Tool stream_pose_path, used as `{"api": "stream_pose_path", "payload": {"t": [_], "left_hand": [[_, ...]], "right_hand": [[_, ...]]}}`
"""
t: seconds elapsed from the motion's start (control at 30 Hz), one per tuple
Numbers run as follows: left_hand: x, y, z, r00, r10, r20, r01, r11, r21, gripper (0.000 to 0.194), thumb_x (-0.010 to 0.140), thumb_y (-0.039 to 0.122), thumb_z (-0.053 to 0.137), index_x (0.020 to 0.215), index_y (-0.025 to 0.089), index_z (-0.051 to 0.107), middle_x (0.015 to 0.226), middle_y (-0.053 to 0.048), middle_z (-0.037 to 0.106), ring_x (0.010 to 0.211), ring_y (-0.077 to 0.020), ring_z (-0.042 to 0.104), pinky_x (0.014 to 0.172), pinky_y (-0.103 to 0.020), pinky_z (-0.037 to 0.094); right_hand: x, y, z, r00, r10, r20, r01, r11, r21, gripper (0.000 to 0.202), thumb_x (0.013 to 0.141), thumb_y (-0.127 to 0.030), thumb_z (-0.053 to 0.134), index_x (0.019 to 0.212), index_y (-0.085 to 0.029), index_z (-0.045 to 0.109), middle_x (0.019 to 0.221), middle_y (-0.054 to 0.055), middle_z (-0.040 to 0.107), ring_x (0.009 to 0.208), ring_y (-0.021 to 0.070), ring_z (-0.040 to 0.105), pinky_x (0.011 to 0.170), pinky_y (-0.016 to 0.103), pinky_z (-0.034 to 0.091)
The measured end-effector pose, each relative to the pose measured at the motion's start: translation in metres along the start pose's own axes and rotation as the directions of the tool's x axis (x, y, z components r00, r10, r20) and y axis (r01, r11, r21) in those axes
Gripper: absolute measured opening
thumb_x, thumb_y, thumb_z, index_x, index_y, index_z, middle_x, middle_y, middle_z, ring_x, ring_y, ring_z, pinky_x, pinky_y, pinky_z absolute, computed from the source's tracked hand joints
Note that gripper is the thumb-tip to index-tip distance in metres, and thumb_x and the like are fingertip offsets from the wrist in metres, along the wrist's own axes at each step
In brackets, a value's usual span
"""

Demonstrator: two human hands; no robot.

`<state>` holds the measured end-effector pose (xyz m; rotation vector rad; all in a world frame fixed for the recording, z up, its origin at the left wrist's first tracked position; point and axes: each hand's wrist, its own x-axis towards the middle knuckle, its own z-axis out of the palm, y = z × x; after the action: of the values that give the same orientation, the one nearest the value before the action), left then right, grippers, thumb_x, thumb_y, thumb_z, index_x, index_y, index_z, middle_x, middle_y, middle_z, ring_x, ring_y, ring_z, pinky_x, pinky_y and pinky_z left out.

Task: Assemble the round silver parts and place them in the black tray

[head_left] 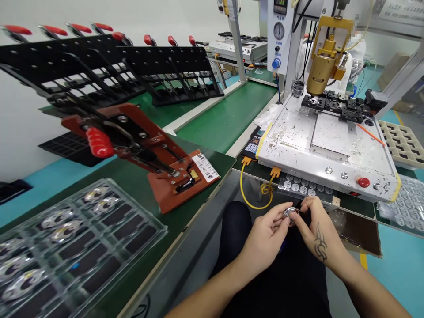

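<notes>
A small round shiny metal part (290,212) is pinched between my two hands above my lap. My left hand (270,232) grips its left side with thumb and fingers. On the other side, my right hand (313,227), with a dark mark on its back, has its thumb pressed against the part, and its fingers partly hide it. To the left, a clear plastic tray (132,201) carries several shiny oval metal parts (66,230) in its compartments. Beside that tray stands a brown clamp fixture (162,194) with a red handle (99,142).
A white dispensing machine (298,145) with a gold head (319,70) stands ahead on the right. Yellow cable (243,190) loops below its front edge. Black racks with red-handled clamps (172,66) are at the back left. A beige compartment tray (402,143) lies far right.
</notes>
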<state>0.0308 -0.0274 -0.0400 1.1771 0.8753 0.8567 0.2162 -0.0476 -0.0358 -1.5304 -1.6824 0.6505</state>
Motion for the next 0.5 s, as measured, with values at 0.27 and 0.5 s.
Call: {"api": "stream_pose_path", "payload": {"t": [0.27, 0.5], "left_hand": [[0.009, 0.034, -0.025, 0.995, 0.092, 0.044, -0.1, 0.962, 0.253, 0.04, 0.104, 0.032, 0.06, 0.143, 0.023, 0.058, 0.137, -0.013, 0.073, 0.121, -0.0266, 0.074, 0.105, -0.04, 0.061], [0.007, 0.031, -0.022, 0.998, 0.046, -0.05, -0.043, 0.998, 0.048, 0.026, 0.097, 0.04, 0.073, 0.111, 0.017, 0.072, 0.094, -0.006, 0.075, 0.083, -0.0189, 0.074, 0.079, -0.031, 0.063]], "right_hand": [[0.016, -0.005, 0.001, 0.993, -0.023, 0.115, -0.012, 0.955, 0.297, 0.021, 0.106, -0.042, 0.063, 0.098, -0.022, 0.065, 0.089, 0.003, 0.062, 0.077, 0.0165, 0.056, 0.07, 0.029, 0.048], [0.024, -0.017, 0.015, 0.951, 0.205, 0.231, -0.307, 0.7, 0.644, 0.045, 0.092, -0.061, 0.078, 0.096, -0.02, 0.062, 0.068, -0.005, 0.052, 0.055, 0.0088, 0.045, 0.049, 0.021, 0.033]]}}
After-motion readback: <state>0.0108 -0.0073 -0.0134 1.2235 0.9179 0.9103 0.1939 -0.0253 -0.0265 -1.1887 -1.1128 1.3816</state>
